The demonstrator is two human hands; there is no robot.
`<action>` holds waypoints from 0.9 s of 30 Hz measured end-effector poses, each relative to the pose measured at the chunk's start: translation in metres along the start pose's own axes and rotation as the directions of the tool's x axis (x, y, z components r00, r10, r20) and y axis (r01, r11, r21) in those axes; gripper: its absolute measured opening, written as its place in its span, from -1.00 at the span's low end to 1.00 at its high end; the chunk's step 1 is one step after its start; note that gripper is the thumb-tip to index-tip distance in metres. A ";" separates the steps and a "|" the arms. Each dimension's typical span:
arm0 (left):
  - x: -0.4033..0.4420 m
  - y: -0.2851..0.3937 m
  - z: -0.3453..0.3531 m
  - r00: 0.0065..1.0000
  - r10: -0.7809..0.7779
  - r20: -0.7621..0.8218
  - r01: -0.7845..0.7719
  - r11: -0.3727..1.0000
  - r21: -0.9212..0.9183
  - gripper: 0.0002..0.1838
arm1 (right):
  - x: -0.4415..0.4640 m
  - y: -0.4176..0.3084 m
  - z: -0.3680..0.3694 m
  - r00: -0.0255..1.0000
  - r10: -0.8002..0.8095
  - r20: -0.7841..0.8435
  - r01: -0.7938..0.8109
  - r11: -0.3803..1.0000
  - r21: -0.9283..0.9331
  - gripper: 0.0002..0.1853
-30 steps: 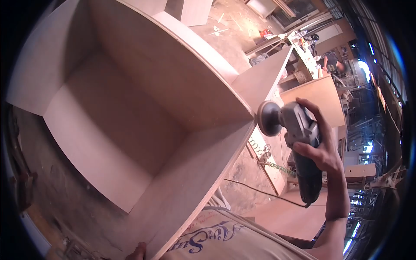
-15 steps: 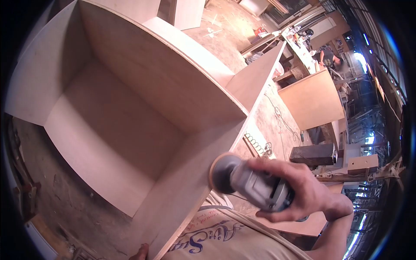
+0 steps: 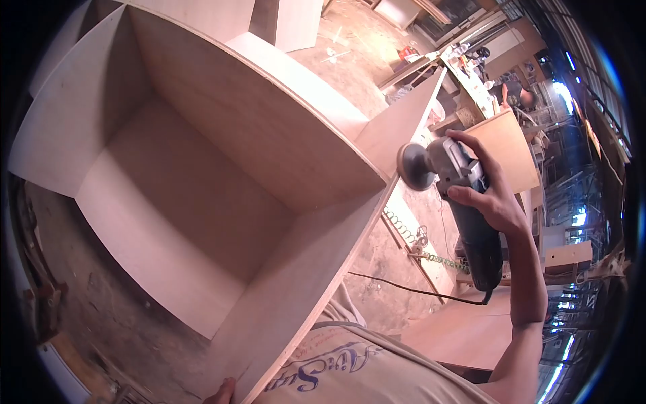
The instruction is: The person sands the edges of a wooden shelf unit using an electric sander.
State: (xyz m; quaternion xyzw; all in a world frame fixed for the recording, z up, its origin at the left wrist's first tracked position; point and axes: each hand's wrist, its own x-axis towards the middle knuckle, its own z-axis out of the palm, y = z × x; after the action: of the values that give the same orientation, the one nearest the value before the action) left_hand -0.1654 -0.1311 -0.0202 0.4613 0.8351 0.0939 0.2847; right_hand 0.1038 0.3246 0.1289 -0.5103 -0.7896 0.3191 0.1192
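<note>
My right hand (image 3: 494, 195) is wrapped around the grey head of an angle grinder (image 3: 471, 222), whose dark body and cord hang below. Its round sanding disc (image 3: 416, 167) is beside the outer corner of a wooden cabinet (image 3: 323, 236); whether disc and wood touch I cannot tell. The cabinet is an open box of pale plywood panels, filling the left and middle of the view. At the bottom edge, only a small part of my left hand (image 3: 223, 392) shows, gripping the near panel; the rest is out of view.
A power cord (image 3: 417, 291) runs from the grinder toward the cabinet. A green coiled hose (image 3: 441, 259) lies beyond, on the right. Farther back are a cluttered workbench (image 3: 471, 84), a wooden panel (image 3: 515, 148) and another person (image 3: 511, 94). More plywood compartments stand at the top left.
My right hand has moved the grinder up and away from the near panel's edge to the cabinet's far corner, turning its body to hang down. My left hand stays almost in place.
</note>
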 end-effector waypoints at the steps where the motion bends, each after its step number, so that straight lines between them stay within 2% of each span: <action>1: 0.001 0.002 0.001 1.000 -0.010 -0.011 0.010 1.000 -0.001 -0.39 | -0.002 -0.001 0.000 1.000 -0.023 -0.017 0.023 1.000 0.008 -0.07; 2: 0.001 0.004 0.002 1.000 -0.022 -0.020 0.021 1.000 -0.003 -0.41 | -0.007 -0.002 0.001 0.998 -0.045 -0.032 0.045 0.999 0.014 -0.08; 4: 0.001 0.005 0.004 0.997 -0.008 -0.074 0.009 1.000 0.018 -0.43 | -0.028 -0.017 0.017 0.998 -0.023 0.063 0.013 0.988 0.154 -0.09; 5: 0.001 0.006 0.005 0.995 0.003 -0.102 0.000 0.999 0.032 -0.44 | -0.037 -0.018 0.021 0.984 -0.111 0.138 0.099 0.991 0.093 -0.09; 7: 0.004 0.010 -0.001 0.998 -0.016 -0.065 0.020 0.998 0.060 -0.44 | -0.053 -0.040 0.031 0.911 -0.183 0.369 0.186 0.982 0.026 -0.06; 11: 0.005 0.017 -0.003 0.997 -0.017 -0.072 0.028 0.989 0.143 -0.44 | -0.065 -0.054 0.044 0.826 -0.249 0.505 0.242 0.967 0.080 -0.05; 14: 0.006 0.020 -0.005 0.995 -0.008 -0.103 0.026 0.984 0.175 -0.46 | -0.058 -0.048 0.036 0.859 -0.217 0.464 0.232 0.972 0.025 -0.04; 18: 0.006 0.024 -0.006 0.995 -0.012 -0.099 0.033 0.976 0.216 -0.50 | -0.035 -0.021 0.019 0.946 -0.161 0.282 0.186 0.980 -0.066 -0.06; 20: 0.006 0.024 -0.008 0.994 -0.012 -0.106 0.036 0.973 0.228 -0.52 | -0.017 -0.003 0.008 0.968 -0.166 0.190 0.170 0.985 -0.007 -0.09; 22: 0.006 0.014 -0.001 0.993 0.008 -0.120 0.007 0.993 0.121 -0.51 | -0.001 0.015 -0.006 0.992 -0.070 0.106 0.058 0.992 0.111 -0.11; 23: 0.005 0.008 0.001 0.992 0.023 -0.124 -0.014 0.997 0.072 -0.51 | 0.007 0.028 -0.014 0.997 -0.064 0.047 0.060 0.995 0.077 -0.13; 24: 0.006 0.007 0.000 0.996 -0.027 -0.082 0.027 1.000 -0.001 -0.51 | 0.011 0.040 -0.022 0.998 -0.059 -0.015 0.060 0.997 0.044 -0.16; 26: 0.010 0.008 -0.005 0.993 -0.118 0.006 0.118 0.984 -0.133 -0.51 | 0.006 0.057 -0.027 0.985 0.030 -0.168 -0.005 0.989 0.149 -0.20; 27: 0.011 0.008 -0.004 0.989 -0.150 0.012 0.150 0.982 -0.116 -0.53 | -0.003 0.081 -0.027 0.968 0.053 -0.246 0.004 0.974 0.226 -0.23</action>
State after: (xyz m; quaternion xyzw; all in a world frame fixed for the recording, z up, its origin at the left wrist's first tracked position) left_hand -0.1666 -0.1170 -0.0179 0.3798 0.8601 0.1202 0.3187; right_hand 0.1786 0.3546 0.0997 -0.5395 -0.7207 0.3410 0.2707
